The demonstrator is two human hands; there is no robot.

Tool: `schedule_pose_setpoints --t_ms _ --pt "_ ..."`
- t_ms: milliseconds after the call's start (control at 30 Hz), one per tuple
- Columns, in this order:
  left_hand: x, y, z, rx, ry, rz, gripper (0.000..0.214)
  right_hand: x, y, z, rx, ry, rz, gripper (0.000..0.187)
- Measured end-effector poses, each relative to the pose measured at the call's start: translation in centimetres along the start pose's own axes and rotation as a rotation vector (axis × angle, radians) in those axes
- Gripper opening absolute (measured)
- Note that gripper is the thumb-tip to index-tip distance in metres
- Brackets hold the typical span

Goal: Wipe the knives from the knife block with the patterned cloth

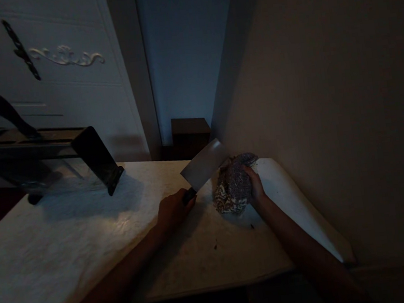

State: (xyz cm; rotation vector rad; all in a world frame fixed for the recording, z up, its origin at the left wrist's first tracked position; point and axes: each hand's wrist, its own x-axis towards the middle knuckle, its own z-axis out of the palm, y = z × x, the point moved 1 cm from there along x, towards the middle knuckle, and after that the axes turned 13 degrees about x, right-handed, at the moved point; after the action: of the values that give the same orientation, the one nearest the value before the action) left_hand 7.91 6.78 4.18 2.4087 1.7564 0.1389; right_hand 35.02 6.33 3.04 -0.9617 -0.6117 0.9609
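Observation:
My left hand (pixel 175 210) is closed around the dark handle of a cleaver (pixel 205 165), whose broad blade points up and to the right. In my right hand (pixel 255 184) is a crumpled, patterned cloth (pixel 235 184), grey-purple with a pale and brown part. The far end of the blade reaches beside the cloth's upper left; whether they touch I cannot tell in the dim light. Both hands are over the right part of a pale tabletop (pixel 186 265). Some of my right hand's fingers are hidden by the cloth.
A knife block (pixel 93 154) with one dark-handled knife (pixel 5 110) in it stands at the back left. Behind are a white door (pixel 83 102) and a brown box (pixel 190 126). A wall (pixel 328 108) closes off the right side. Small dark bits (pixel 215 245) lie near the front.

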Motion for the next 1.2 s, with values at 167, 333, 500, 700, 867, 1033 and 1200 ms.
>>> schedule_pose_setpoints --t_ms 167,333,500,700,867,1033,1200 --pt "0.5 -0.9 0.3 -0.088 0.044 0.000 0.033 -1.1 -0.9 0.6 -0.065 -0.068 0.017 0.052" --pt "1.0 -1.9 0.7 -0.254 0.102 0.024 0.030 -1.8 -1.6 0.0 -0.262 -0.242 0.057 0.057" --pt "1.4 -2.0 0.9 -0.331 0.119 0.034 0.029 -1.8 -2.8 0.4 -0.503 -0.390 -0.061 0.056" --pt "1.5 -1.8 1.1 -0.319 0.101 0.059 0.028 -0.1 -3.1 0.0 -0.732 -0.331 -0.416 0.064" --pt "1.2 -1.6 0.9 -0.286 0.066 0.097 0.029 0.0 -2.8 -0.2 -0.573 -0.431 -0.226 0.053" --pt "0.9 -1.2 0.5 -0.190 0.022 0.114 0.031 -1.4 -3.1 1.1 -0.629 -0.516 -0.089 0.086" --pt "0.6 -0.7 -0.2 -0.099 -0.025 0.108 0.032 -1.8 -2.9 1.5 -0.797 -0.476 -0.105 0.084"
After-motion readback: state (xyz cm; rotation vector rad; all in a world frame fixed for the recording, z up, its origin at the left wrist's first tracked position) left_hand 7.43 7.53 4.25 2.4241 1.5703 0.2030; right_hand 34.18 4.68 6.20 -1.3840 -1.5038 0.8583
